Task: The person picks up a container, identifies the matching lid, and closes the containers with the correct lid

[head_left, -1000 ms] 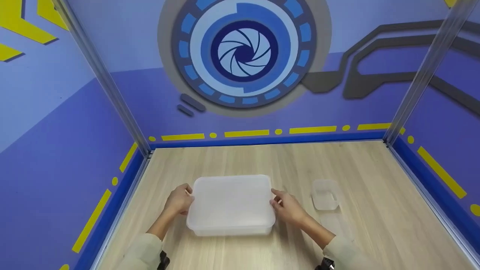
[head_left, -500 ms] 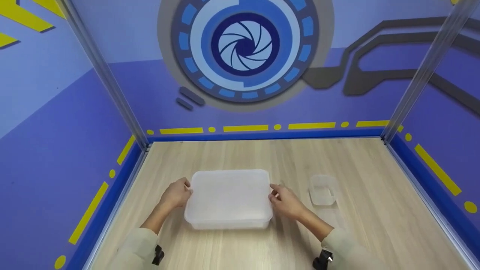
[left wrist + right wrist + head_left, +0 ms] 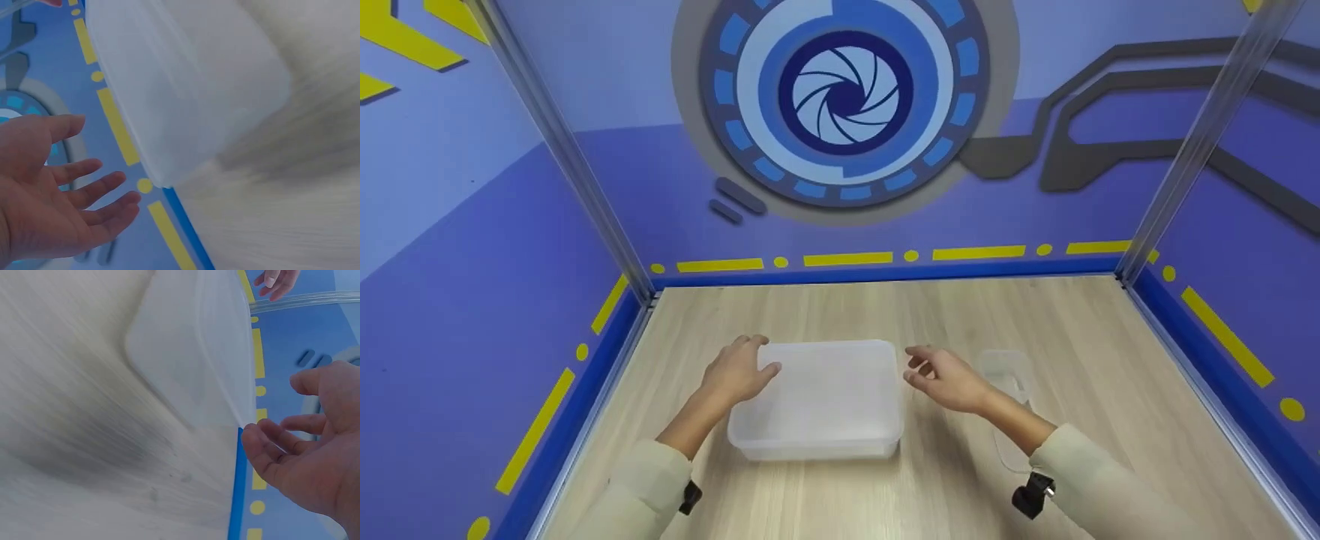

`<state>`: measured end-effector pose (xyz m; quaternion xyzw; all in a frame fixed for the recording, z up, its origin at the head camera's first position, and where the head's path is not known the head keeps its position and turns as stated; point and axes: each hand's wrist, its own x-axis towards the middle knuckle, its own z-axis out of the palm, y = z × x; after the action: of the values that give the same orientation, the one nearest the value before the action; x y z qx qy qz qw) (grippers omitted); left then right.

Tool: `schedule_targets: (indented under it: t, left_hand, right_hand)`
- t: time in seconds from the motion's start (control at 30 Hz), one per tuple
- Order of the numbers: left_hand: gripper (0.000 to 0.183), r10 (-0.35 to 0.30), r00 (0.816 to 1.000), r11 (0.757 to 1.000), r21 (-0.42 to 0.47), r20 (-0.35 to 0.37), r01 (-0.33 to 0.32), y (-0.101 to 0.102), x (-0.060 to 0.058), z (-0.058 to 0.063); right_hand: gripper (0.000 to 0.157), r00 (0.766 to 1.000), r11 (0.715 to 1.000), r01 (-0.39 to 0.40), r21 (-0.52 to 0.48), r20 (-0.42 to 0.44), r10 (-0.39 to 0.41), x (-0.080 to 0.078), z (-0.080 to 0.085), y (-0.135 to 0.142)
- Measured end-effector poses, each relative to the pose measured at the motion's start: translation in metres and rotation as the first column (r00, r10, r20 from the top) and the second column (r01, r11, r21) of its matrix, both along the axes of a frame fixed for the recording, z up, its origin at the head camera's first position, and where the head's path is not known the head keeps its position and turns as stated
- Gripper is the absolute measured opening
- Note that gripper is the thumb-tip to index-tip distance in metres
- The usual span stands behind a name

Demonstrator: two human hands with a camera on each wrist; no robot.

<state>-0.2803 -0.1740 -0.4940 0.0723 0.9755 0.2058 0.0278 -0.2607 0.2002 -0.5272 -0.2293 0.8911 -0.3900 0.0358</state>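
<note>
A large frosted plastic food container (image 3: pixel 821 397) with a flat lid on top rests on the wooden table. Over its far left corner is my left hand (image 3: pixel 739 370), fingers spread and holding nothing. The left wrist view shows that hand's palm (image 3: pixel 50 197) apart from the container's side. To the right of the container hovers my right hand (image 3: pixel 949 379), fingers loosely bent and nothing in them. In the right wrist view its fingertips (image 3: pixel 256 436) overlap the container's corner. A small clear container (image 3: pixel 1002 360) stands beyond the right forearm, which partly hides it.
A small clear lid (image 3: pixel 1011 451) lies on the table, partly behind the right forearm. Blue and purple printed panels (image 3: pixel 885 232) enclose the table at the back and sides. Metal posts (image 3: pixel 585 172) rise at the back corners. Black wrist cameras (image 3: pixel 1033 495) sit at the sleeves.
Both hands have released the large container's sides. The left hand has risen over its far left corner; the right has moved up and slightly away to the right. The container stays put.
</note>
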Motion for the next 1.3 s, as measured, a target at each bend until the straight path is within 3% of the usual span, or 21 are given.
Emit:
schedule_targets:
  t: [0.23,0.37,0.87,1.3]
  left_hand:
    - [0.066,-0.12,0.992,0.992,0.04,-0.024,0.121,0.026,-0.003,0.021]
    - [0.07,-0.142,0.989,0.989,0.034,-0.044,0.143,0.04,-0.007,0.027]
    - [0.074,-0.206,0.976,0.976,0.061,-0.076,0.211,0.074,-0.008,0.033]
    - [0.076,-0.32,0.944,0.941,0.09,-0.078,0.326,0.097,-0.007,0.035]
  right_hand:
    - [0.057,1.0,1.0,0.008,-0.021,-0.019,-0.009,0.003,0.018,0.012]
    - [0.063,1.0,1.0,-0.003,-0.016,-0.023,0.002,0.005,0.025,0.017]
    - [0.07,0.999,0.999,0.006,0.032,-0.041,-0.004,0.008,0.039,0.038]
    - [0.074,0.999,0.998,-0.03,0.059,-0.011,0.031,0.015,0.038,0.062]
